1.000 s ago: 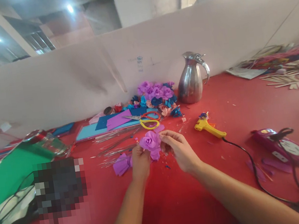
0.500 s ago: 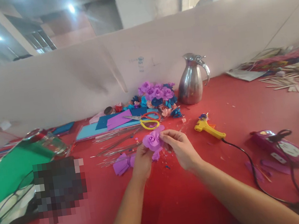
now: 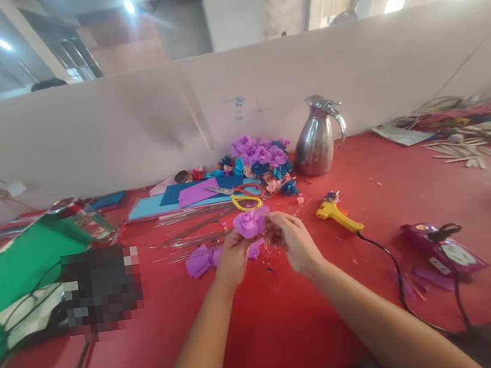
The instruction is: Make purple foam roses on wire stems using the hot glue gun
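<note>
A purple paper flower (image 3: 249, 223) is held up over the red table, its petals curled round a tight centre. My left hand (image 3: 234, 259) grips it from below, fingers closed at its base. On the flower's right edge, my right hand (image 3: 292, 239) pinches a petal between thumb and fingertips. Behind it lie scissors (image 3: 246, 198) with yellow and red handles. Purple paper pieces (image 3: 200, 261) rest on the table left of my left hand. Thin wires (image 3: 185, 240) lie beyond them.
Finished paper flowers (image 3: 262, 154) are heaped against the wall beside a steel jug (image 3: 314, 138). To the right are a yellow glue gun (image 3: 339, 216) with its cord and a purple power strip (image 3: 444, 251). Coloured sheets (image 3: 158, 205), a glass jar (image 3: 91, 219) and a green board (image 3: 24, 261) are at left.
The flower has tilted and turned a little in my fingers, while both hands stay on it. The whole view has shifted slightly.
</note>
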Demonstrator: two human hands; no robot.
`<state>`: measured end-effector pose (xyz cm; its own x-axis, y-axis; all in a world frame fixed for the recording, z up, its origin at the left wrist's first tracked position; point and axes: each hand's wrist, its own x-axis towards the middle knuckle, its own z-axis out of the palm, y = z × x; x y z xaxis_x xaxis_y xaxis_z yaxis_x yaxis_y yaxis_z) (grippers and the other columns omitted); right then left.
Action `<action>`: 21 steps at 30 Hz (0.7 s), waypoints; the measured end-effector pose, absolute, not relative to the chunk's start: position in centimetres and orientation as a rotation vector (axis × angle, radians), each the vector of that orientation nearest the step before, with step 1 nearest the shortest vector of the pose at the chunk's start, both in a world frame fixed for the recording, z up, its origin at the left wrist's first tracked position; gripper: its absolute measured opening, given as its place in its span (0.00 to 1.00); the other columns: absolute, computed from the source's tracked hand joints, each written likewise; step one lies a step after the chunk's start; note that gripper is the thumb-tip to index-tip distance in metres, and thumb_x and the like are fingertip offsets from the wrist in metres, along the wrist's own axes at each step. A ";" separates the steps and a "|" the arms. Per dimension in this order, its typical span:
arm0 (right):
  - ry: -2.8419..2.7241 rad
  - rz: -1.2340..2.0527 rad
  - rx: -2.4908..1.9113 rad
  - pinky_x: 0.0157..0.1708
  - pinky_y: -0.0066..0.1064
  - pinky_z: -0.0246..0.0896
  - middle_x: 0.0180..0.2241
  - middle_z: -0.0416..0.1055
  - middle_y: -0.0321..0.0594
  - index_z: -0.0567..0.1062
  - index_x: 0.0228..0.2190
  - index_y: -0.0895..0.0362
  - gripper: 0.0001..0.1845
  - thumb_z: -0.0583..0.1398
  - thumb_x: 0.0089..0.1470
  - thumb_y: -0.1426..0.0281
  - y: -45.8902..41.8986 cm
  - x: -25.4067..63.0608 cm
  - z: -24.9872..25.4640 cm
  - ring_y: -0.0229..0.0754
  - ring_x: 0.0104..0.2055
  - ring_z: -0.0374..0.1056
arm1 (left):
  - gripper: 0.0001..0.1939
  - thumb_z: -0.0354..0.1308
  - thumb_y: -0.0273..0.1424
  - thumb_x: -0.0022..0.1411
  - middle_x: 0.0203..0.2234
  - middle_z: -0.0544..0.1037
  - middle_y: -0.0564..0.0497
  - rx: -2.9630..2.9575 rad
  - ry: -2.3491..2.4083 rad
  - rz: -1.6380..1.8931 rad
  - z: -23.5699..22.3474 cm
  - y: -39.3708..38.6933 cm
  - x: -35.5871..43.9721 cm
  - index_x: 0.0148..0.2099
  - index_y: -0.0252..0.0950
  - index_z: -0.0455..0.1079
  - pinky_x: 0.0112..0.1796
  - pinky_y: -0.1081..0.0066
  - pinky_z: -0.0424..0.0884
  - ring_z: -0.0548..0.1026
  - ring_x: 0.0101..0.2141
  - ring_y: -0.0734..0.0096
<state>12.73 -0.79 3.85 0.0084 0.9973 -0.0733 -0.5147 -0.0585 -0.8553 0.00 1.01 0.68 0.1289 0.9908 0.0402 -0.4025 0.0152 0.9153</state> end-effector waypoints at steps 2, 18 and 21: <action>-0.747 1.432 -0.869 0.17 0.27 0.46 0.17 0.69 0.33 0.75 0.23 0.57 0.13 0.64 0.42 0.59 -0.7 12.7 3.8 0.33 0.17 0.59 | 0.09 0.70 0.29 0.43 0.26 0.81 0.50 0.983 0.795 1.290 0.4 1.1 -0.1 0.31 0.35 0.79 0.40 0.66 0.68 0.76 0.33 0.64; -0.841 1.415 -0.856 0.19 0.26 0.45 0.19 0.68 0.32 0.76 0.25 0.57 0.13 0.63 0.44 0.59 -0.7 13.0 3.5 0.32 0.18 0.57 | 0.10 0.68 0.32 0.46 0.30 0.81 0.48 1.048 0.733 1.221 0.4 0.7 -0.4 0.34 0.35 0.78 0.43 0.63 0.67 0.76 0.39 0.60; -0.905 1.414 -0.878 0.20 0.26 0.45 0.17 0.66 0.31 0.74 0.22 0.56 0.14 0.64 0.44 0.57 -0.7 12.9 3.5 0.32 0.18 0.56 | 0.13 0.67 0.34 0.47 0.30 0.81 0.47 1.084 0.750 1.181 0.4 0.6 -0.4 0.36 0.35 0.78 0.42 0.62 0.67 0.76 0.38 0.59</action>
<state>12.86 -0.75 3.54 -0.0352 0.9994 -0.0033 -0.4159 -0.0177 -0.9092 -0.39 0.62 0.40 0.2512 0.9651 0.0742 -0.3433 0.0172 0.9391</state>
